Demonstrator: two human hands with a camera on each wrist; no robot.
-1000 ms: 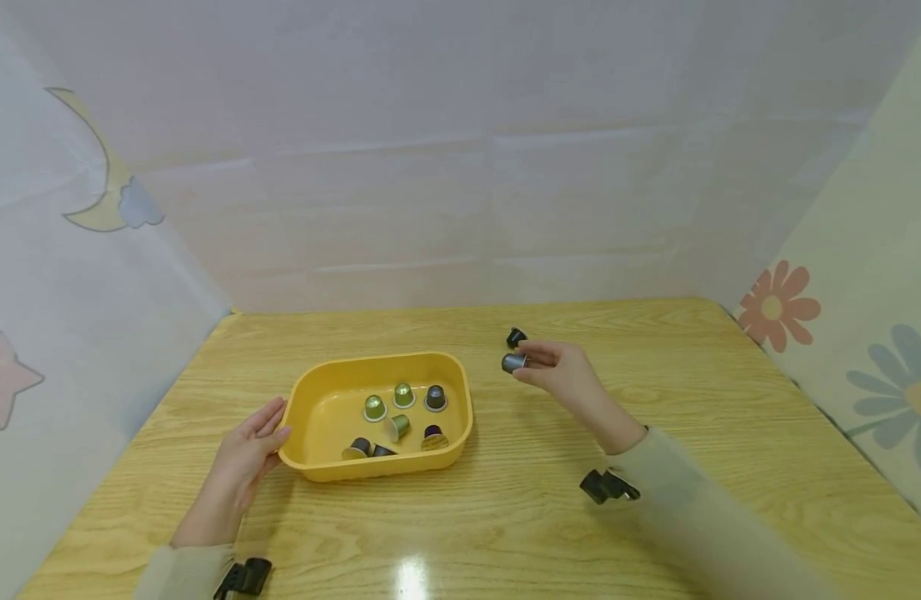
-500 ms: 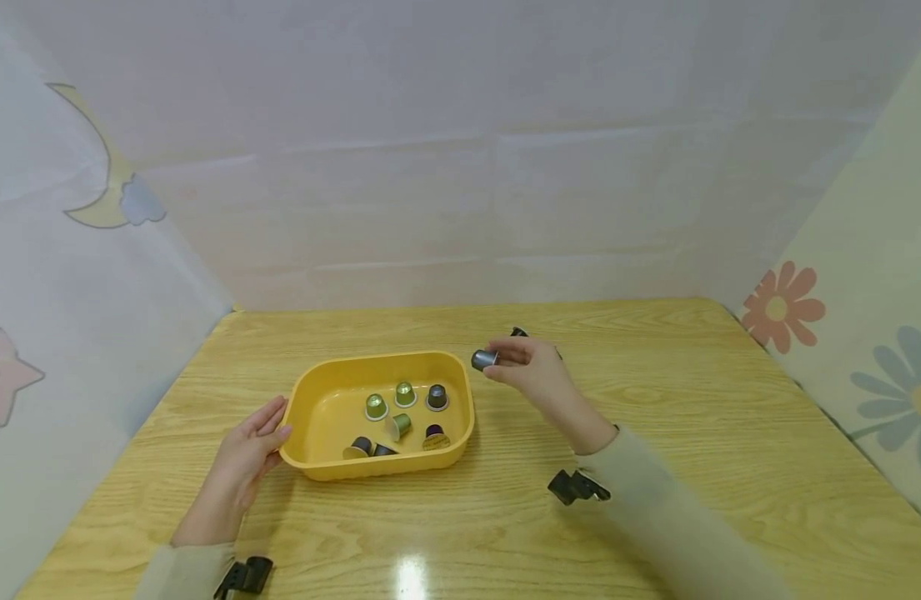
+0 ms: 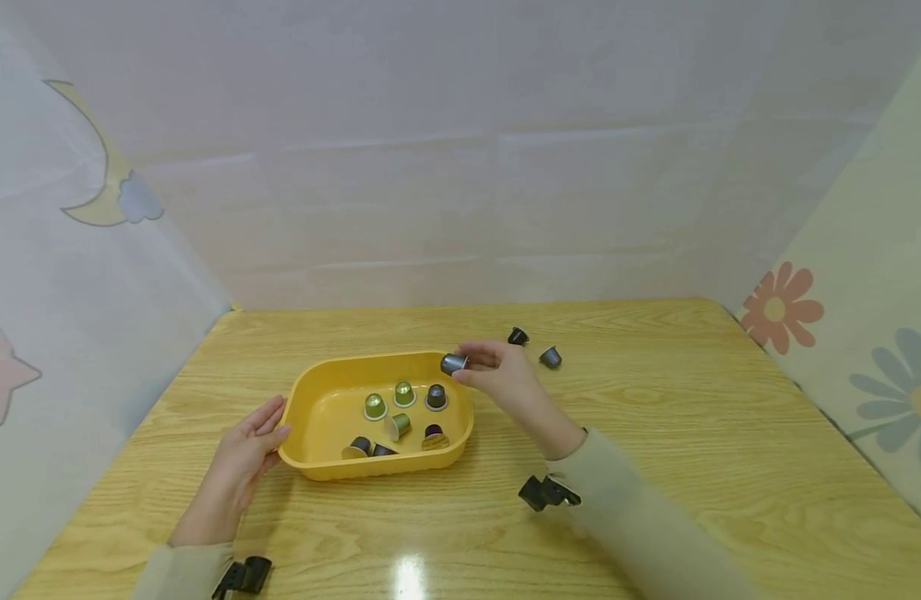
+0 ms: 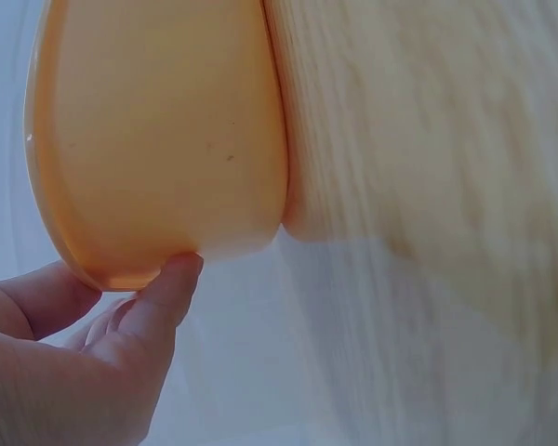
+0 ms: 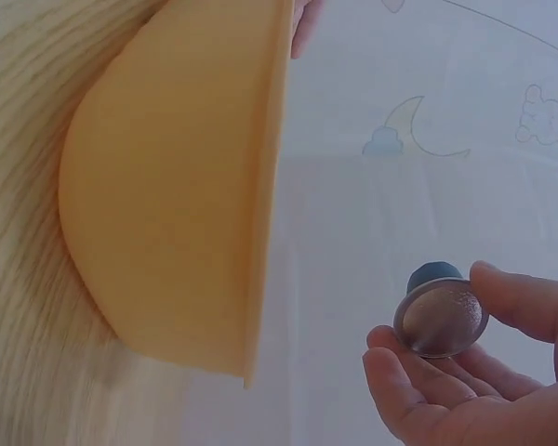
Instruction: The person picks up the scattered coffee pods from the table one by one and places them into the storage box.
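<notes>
My right hand (image 3: pixel 505 379) pinches a dark blue-grey coffee capsule (image 3: pixel 453 363) between thumb and fingers, over the right back corner of a yellow plastic tray (image 3: pixel 377 468). In the right wrist view the capsule's silvery lid (image 5: pixel 442 319) faces the camera. My left hand (image 3: pixel 246 450) grips the tray's left end, with thumb and fingers at the rim (image 4: pixel 121 282) in the left wrist view. Several capsules are in the tray: green ones (image 3: pixel 375 406), a dark upright one (image 3: pixel 436 396), a purple-dark one (image 3: pixel 434 437) and dark ones at the front wall (image 3: pixel 357 447).
A black capsule (image 3: pixel 518 336) and a grey capsule (image 3: pixel 551 357) lie on the wooden table (image 3: pixel 655 433), behind and right of my right hand. A pale cloth (image 3: pixel 460 208) rises at the table's back edge and both sides.
My right hand has carried the blue-grey capsule leftward from beside the black one to over the tray's corner, uncovering the grey capsule. My left hand and the tray have stayed in place.
</notes>
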